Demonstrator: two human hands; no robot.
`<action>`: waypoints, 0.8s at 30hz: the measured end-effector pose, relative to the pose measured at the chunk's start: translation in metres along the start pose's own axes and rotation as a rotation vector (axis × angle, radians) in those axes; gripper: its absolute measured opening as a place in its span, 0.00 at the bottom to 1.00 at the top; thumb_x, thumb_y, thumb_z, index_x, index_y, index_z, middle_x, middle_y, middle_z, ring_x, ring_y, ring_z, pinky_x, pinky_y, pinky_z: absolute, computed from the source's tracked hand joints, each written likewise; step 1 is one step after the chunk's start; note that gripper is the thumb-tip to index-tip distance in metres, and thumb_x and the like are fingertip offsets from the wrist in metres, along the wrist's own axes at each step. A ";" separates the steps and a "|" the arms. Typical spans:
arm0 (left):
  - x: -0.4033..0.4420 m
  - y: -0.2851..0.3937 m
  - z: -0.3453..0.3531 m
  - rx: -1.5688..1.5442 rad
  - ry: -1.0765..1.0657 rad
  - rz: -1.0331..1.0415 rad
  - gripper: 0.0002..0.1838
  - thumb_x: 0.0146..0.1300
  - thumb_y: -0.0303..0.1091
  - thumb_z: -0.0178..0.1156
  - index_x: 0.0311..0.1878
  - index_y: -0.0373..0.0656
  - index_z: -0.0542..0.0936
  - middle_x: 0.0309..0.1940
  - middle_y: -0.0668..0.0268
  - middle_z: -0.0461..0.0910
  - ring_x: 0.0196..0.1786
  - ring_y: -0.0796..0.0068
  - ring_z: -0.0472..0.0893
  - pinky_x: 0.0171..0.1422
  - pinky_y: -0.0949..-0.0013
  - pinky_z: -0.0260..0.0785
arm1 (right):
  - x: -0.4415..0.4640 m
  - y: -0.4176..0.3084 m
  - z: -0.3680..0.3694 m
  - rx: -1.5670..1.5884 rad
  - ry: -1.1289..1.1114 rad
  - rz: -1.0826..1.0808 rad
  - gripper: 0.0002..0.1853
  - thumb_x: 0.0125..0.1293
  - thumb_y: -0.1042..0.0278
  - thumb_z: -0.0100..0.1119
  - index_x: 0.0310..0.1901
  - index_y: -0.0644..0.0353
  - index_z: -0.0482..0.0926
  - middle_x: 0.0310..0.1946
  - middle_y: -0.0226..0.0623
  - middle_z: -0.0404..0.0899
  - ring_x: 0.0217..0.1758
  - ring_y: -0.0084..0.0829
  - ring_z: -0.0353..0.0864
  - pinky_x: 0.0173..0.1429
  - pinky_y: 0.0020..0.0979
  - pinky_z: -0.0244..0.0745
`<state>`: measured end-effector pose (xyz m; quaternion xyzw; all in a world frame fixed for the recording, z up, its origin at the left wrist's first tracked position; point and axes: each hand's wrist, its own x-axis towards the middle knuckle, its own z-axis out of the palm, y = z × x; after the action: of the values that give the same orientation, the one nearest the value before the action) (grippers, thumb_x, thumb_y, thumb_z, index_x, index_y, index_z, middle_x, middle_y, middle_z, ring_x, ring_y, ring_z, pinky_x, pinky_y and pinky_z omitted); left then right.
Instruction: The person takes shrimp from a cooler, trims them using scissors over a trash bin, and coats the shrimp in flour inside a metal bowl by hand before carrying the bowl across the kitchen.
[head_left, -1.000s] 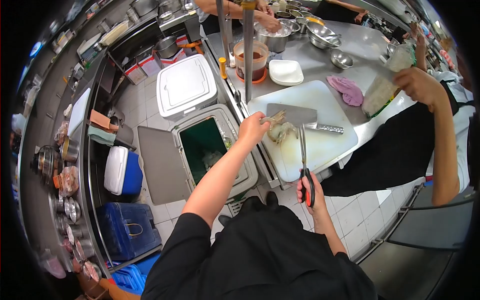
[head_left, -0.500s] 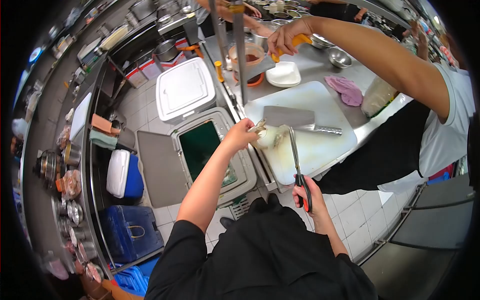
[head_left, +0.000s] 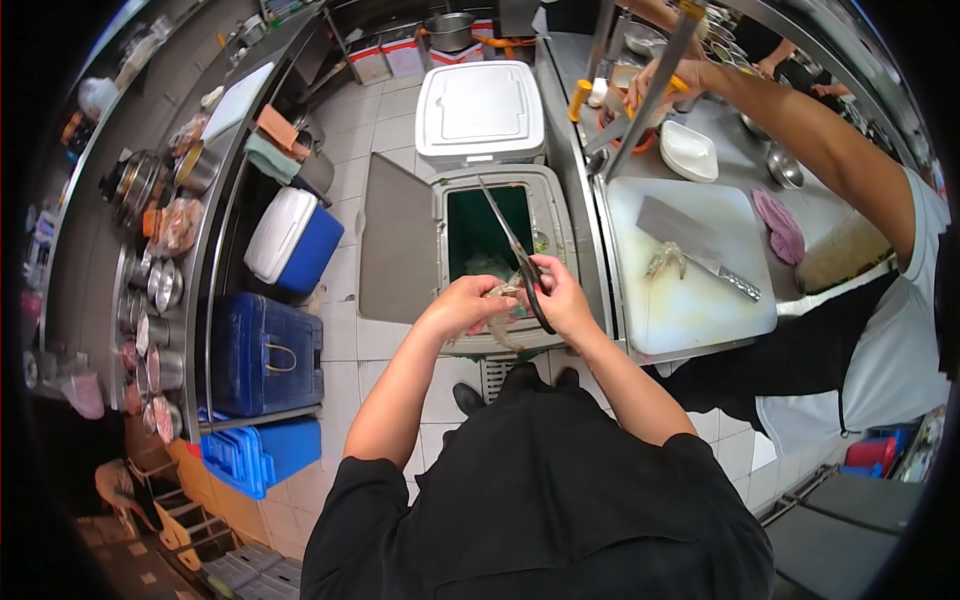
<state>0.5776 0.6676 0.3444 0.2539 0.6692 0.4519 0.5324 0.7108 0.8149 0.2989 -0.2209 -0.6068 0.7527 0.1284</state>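
Observation:
My left hand point(head_left: 468, 306) is closed on a greyish raw shrimp point(head_left: 506, 334), whose thin legs or feelers hang below the fingers. In my right hand point(head_left: 564, 298) are scissors point(head_left: 512, 238) with dark handles, their long blades pointing up and away. Both hands meet above the near edge of an open cooler bin point(head_left: 556, 215) with a dark green inside. Over to the right, another shrimp point(head_left: 664, 260) rests on a white cutting board point(head_left: 690, 320), beside a cleaver point(head_left: 690, 232) lying flat. Fingers partly cover the held shrimp and the scissor handles.
A co-worker's arm point(head_left: 800, 125) reaches over the steel counter, gripping something yellow-handled. A white tray point(head_left: 690, 152) and a pink cloth point(head_left: 780, 226) lie near the board. A closed white-lidded cooler point(head_left: 480, 105) stands beyond the bin; a blue cooler point(head_left: 265, 355) sits left.
Both hands have gone from the cutting board to above the open bin, with shrimp and scissors still held. The view has swung left. A shrimp now shows clearly on the board.

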 end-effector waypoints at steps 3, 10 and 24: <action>-0.018 -0.009 -0.019 0.055 0.070 -0.015 0.14 0.61 0.41 0.68 0.41 0.40 0.81 0.21 0.74 0.74 0.16 0.86 0.66 0.19 0.76 0.57 | 0.019 0.003 -0.015 -0.485 0.118 -0.266 0.26 0.60 0.85 0.52 0.61 0.61 0.67 0.39 0.34 0.82 0.39 0.25 0.82 0.45 0.26 0.75; -0.043 -0.032 -0.054 -0.013 0.126 -0.005 0.18 0.62 0.43 0.68 0.48 0.41 0.81 0.24 0.74 0.77 0.17 0.86 0.67 0.21 0.78 0.60 | 0.009 -0.069 -0.048 -0.832 0.398 -0.313 0.28 0.58 0.78 0.57 0.62 0.54 0.70 0.45 0.44 0.83 0.48 0.40 0.85 0.55 0.35 0.76; -0.036 -0.027 -0.041 -0.035 0.103 0.048 0.16 0.61 0.41 0.68 0.46 0.41 0.81 0.27 0.73 0.79 0.18 0.86 0.69 0.22 0.78 0.61 | 0.022 -0.018 0.023 -0.267 -0.072 -0.110 0.23 0.60 0.79 0.58 0.58 0.63 0.69 0.37 0.35 0.81 0.38 0.21 0.80 0.43 0.24 0.74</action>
<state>0.5536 0.6116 0.3398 0.2370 0.6815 0.4888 0.4904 0.6787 0.8096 0.3161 -0.1753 -0.7170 0.6644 0.1170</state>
